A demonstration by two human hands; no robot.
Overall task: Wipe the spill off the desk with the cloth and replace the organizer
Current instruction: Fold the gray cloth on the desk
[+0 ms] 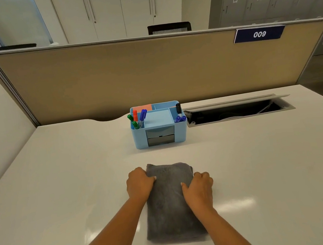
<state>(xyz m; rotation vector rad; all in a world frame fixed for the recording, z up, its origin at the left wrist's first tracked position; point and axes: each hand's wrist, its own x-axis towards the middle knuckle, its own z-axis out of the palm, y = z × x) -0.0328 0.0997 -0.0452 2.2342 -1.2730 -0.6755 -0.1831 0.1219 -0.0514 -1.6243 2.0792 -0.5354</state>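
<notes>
Both your hands clutch the folded cloth (171, 202): left hand (140, 183) and right hand (199, 187) on its far sides. Its long axis points straight ahead toward the organizer (158, 129), near beyond on the desk (62, 185).

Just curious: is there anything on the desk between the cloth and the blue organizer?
No. In the head view, only bare white desk shows between the cloth and the organizer; no spill is visible there.

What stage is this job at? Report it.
Done: no spill shows on the desk; it may lie under the cloth, and the organizer stands behind it. In hand: left hand and right hand hold the folded cloth. Left: possibly wiping; whether the organizer needs replacing is unclear.
</notes>
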